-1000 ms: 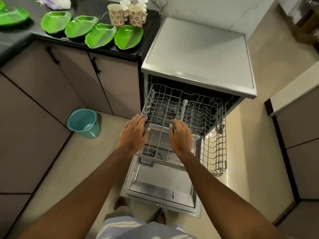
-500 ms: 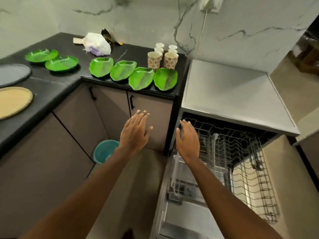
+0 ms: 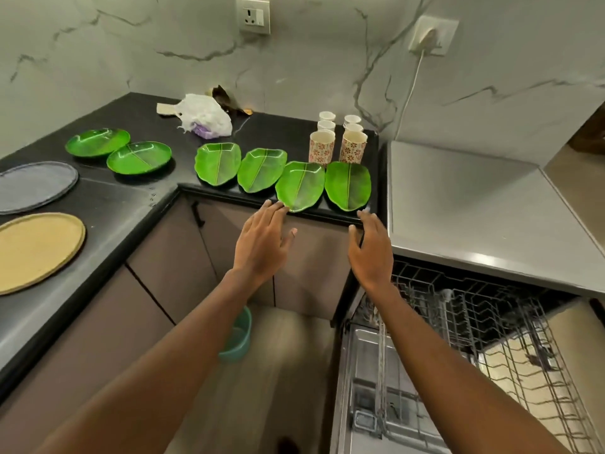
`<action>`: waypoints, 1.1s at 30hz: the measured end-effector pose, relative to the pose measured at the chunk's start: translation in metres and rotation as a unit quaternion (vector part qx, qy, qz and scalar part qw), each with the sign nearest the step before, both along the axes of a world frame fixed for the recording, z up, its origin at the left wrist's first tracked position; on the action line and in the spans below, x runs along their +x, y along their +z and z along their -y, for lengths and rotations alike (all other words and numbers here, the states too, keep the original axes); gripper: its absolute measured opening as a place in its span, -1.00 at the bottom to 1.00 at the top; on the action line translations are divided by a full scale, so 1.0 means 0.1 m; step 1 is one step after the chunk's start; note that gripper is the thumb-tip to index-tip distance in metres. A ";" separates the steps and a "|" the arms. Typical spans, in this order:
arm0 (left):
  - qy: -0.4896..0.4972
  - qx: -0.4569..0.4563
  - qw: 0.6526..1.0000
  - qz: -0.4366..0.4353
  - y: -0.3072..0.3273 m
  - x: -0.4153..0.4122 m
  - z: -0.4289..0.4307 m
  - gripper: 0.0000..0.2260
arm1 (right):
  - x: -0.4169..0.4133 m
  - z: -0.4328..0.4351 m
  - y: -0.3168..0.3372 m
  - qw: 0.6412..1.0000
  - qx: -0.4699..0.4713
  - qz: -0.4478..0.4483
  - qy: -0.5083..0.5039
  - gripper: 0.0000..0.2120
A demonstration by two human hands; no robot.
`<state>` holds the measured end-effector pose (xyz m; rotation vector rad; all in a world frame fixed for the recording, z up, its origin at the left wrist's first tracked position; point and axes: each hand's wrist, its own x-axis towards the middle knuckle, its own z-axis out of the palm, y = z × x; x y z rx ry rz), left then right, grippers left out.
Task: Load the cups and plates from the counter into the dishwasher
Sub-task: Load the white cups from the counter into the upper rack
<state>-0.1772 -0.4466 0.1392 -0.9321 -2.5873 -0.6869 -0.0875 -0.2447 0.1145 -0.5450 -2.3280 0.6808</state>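
1. Reaching forward with the left hand, held wide with straight fingers and gripping nothing, tips at the near rim of the third leaf plate.
2. Reaching alongside with the right hand, equally wide and empty, tips at the edge of the black counter just below the fourth leaf plate; contact too close to call.
3. Lined up along that front edge with two more leaf plates to the left, likely for an easy grab; two round green plates farther left, patterned cups in two files behind the row's right end.
4. Just right of the counter, the dishwasher, with its wire rack drawn out below the right forearm and showing no crockery in view: a short carry.
5. Judged as the first pickup, with nothing loaded yet.
6. Also on the counter: a plastic bag, a grey mat, a tan mat. On the floor, a teal bucket.
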 end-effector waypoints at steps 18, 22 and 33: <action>-0.008 0.000 1.000 0.020 -0.07 -2.00 -1.23 -0.55 | -2.12 -1.11 0.06 1.000 -0.014 -0.010 -0.016 -0.57; -0.004 0.012 1.000 0.027 -0.04 -2.35 -1.51 -0.54 | -2.43 -1.36 0.09 0.999 -0.027 -0.011 -0.015 -0.57; -0.016 0.031 0.995 0.097 -0.22 -3.21 -2.24 -0.40 | -3.16 -1.91 -0.02 0.996 -0.062 0.034 -0.058 -0.41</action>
